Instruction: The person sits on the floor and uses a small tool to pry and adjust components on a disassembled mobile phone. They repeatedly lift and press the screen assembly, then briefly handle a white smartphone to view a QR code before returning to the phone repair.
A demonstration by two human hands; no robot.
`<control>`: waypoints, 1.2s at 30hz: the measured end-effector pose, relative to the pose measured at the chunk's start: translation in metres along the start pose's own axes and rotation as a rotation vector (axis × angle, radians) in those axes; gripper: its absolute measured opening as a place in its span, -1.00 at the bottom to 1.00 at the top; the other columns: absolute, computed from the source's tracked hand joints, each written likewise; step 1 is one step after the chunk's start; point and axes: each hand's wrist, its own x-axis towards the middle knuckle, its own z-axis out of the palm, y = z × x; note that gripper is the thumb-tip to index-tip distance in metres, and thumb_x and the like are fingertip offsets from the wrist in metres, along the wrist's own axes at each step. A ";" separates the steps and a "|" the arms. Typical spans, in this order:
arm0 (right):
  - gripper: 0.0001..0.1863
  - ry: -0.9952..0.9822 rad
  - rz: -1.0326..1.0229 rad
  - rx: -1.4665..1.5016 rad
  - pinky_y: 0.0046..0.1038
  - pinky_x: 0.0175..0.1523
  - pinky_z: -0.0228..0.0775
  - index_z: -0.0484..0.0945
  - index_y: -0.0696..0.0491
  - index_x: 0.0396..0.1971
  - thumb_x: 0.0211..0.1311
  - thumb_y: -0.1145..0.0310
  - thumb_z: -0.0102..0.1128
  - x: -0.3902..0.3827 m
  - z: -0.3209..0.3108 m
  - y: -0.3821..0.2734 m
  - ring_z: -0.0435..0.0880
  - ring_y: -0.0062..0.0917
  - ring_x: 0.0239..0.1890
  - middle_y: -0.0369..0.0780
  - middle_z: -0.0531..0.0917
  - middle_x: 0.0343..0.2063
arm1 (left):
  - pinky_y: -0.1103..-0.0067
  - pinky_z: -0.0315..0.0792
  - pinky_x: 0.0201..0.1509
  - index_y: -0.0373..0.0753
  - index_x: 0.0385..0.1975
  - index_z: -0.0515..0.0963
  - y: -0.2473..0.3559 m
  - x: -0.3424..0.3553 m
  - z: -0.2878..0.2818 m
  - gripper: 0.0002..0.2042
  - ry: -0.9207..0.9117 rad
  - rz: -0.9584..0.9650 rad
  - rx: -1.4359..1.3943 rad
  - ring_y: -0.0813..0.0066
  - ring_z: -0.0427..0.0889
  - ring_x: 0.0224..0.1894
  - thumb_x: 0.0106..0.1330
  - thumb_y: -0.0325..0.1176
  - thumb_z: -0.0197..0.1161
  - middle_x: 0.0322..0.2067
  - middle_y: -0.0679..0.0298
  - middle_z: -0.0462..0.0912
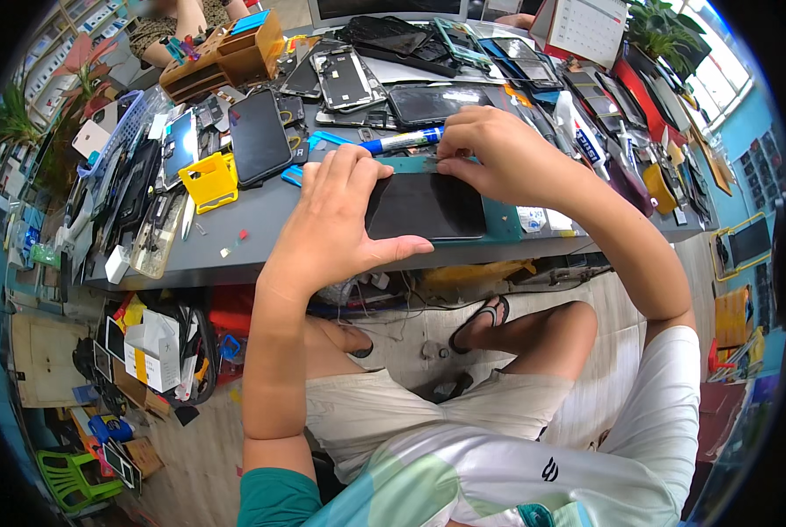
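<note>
At the near edge of the grey worktop (pixel 235 250), a black phone (pixel 424 206) lies flat on a teal mat (pixel 503 230). Your left hand (pixel 340 220) rests on the phone's left end, fingers spread over the glass and thumb stretched along its near edge. Your right hand (pixel 494 154) sits at the phone's far edge, fingertips pinched together there; what they grip is too small to tell. A blue-capped marker (pixel 402 140) lies just beyond. A yellow stand (pixel 209 180) sits toward the left.

phone repair workshop, bench (pixel 235 250) strewn with phone screens (pixel 345 77)
</note>
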 end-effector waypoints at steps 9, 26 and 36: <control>-0.70 -0.094 -0.125 0.338 -0.01 -0.03 0.60 0.78 0.05 -0.28 0.36 0.13 0.65 -0.158 0.006 -0.071 0.81 -0.10 -0.10 -0.15 0.80 -0.21 | 0.12 0.35 0.45 -0.27 0.19 0.71 0.010 0.000 -0.004 -0.11 0.088 0.056 0.082 -0.01 0.56 0.28 0.06 0.37 0.75 0.15 0.07 0.60; 0.29 -0.624 0.688 0.697 0.05 0.61 0.49 0.16 -0.32 0.80 0.11 -0.04 0.82 -0.333 0.599 0.019 0.59 0.21 0.53 0.08 0.56 0.51 | 0.23 0.61 0.21 -0.40 0.27 0.74 0.004 0.005 -0.011 0.10 -0.053 0.041 0.143 0.05 0.69 0.09 -0.04 0.51 0.73 0.10 -0.03 0.62; 0.13 -0.647 0.418 0.974 -0.01 0.62 0.45 0.31 -0.05 0.73 0.31 -0.26 0.62 -0.316 0.612 0.009 0.61 0.15 0.53 0.12 0.68 0.45 | 0.24 0.62 0.17 -0.39 0.27 0.77 0.008 0.005 -0.010 0.07 -0.050 -0.019 0.044 0.08 0.68 0.08 -0.06 0.47 0.76 0.09 0.00 0.62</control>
